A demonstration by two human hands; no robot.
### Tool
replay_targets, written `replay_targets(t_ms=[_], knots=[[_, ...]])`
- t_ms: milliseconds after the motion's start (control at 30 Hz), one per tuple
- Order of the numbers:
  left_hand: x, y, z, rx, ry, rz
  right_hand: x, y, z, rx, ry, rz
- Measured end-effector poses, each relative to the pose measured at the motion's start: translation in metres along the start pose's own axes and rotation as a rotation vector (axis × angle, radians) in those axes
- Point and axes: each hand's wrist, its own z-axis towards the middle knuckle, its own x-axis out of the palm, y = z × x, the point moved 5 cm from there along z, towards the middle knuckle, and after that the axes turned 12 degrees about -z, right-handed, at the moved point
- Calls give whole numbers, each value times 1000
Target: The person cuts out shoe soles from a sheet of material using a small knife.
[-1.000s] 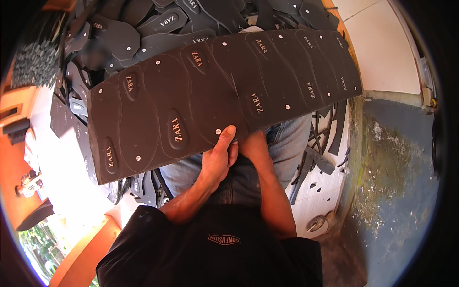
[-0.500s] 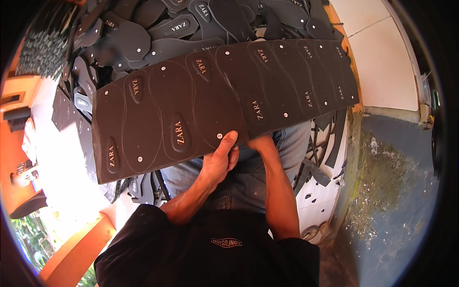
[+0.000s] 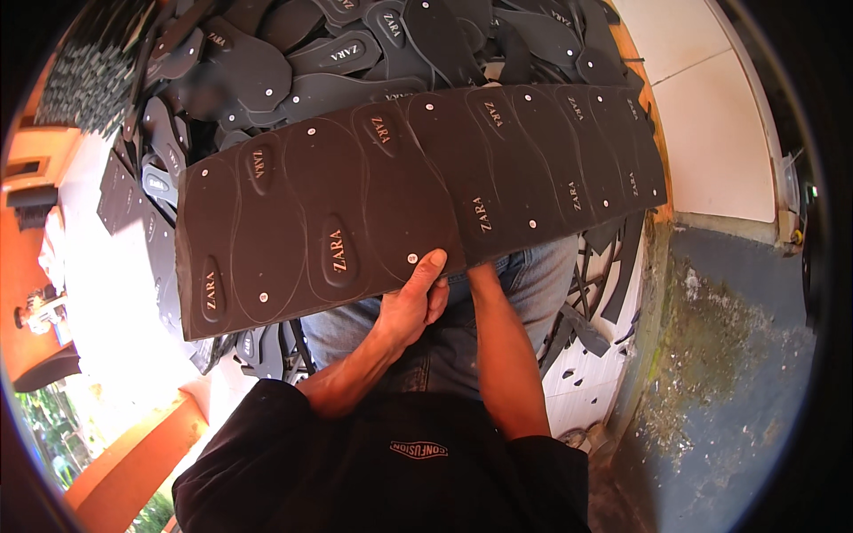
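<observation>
A long dark brown-black sole sheet (image 3: 329, 204), marked with curved sole outlines, raised oval pads and small pale dots, lies tilted across my lap. Its left end is nearer to me than its right end. A wavy line, perhaps a cut, crosses the middle. My left hand (image 3: 413, 304) grips the near edge, thumb on top and fingers curled below. Just to the right, my right hand (image 3: 484, 275) reaches under the sheet near that line; its fingers are hidden, so whether it holds anything there cannot be seen.
Beyond the sheet lies a heap of cut dark insoles (image 3: 240, 67). Thin offcuts (image 3: 613, 266) and small scraps lie on pale tiles at the right, beside a stained grey floor (image 3: 729, 355). Stacked dark strips (image 3: 89, 80) stand far left.
The sheet has shifted slightly downward. My right forearm has swung a little to the left, while my left hand keeps its grip and moves slightly with the sheet.
</observation>
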Motion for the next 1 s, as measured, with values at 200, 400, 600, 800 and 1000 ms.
replay_targets(t_ms=[200,400,600,800,1000], knots=[[4,-4,-5,-3,33,4,9,16,10,68,87,-17],[5,-6,-10,-8,48,15,14,23,13,100,148,-20],[-3,-6,-25,-25,72,64,14,24,12,126,213,-7],[-33,-13,-70,57,229,365,21,23,23,183,319,-2],[-86,-71,-98,473,6,451,33,24,16,664,571,810]])
